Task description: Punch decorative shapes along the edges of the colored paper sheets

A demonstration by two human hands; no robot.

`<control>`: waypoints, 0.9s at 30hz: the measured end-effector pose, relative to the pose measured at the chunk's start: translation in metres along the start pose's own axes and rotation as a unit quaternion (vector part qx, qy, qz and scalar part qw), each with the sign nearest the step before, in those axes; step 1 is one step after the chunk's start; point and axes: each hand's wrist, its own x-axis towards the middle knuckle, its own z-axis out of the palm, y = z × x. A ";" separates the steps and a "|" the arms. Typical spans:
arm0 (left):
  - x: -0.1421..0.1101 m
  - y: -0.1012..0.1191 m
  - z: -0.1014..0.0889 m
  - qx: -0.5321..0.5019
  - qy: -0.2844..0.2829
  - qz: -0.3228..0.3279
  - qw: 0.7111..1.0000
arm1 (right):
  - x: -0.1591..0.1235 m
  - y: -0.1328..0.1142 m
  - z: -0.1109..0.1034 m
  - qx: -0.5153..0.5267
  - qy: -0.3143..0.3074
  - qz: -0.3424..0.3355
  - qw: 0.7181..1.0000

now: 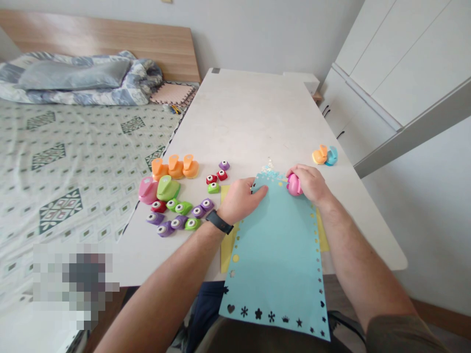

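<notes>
A blue sheet of paper (pixel 276 245) with shaped holes along its edges lies over the table's front edge, its near end hanging past it. My left hand (pixel 243 200) grips the sheet's far left corner, thumb on top. At the far right corner, my right hand (pixel 308 182) is closed around a pink craft punch (pixel 294 185), which sits at the paper's edge. Beneath the blue sheet, yellow paper (pixel 228 250) shows on both sides. Small blue and pale paper bits (pixel 271 171) are scattered just beyond the far edge.
Left of the paper stand several small punches (pixel 179 222), larger orange punches (pixel 175 167), a pink one (pixel 147 190) and a green one (pixel 168 188). Orange (pixel 319 155) and blue (pixel 331 156) punches sit at the white table's (pixel 250 113) right. A bed (pixel 84 147) adjoins the left side.
</notes>
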 end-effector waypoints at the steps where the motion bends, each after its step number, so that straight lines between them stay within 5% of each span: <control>1: 0.000 0.000 0.000 0.000 -0.001 0.000 1.000 | 0.000 -0.001 0.000 -0.001 -0.002 -0.004 1.000; 27: 0.000 0.000 0.000 0.015 0.003 0.001 1.000 | 0.005 0.008 -0.001 0.001 0.055 0.007 0.998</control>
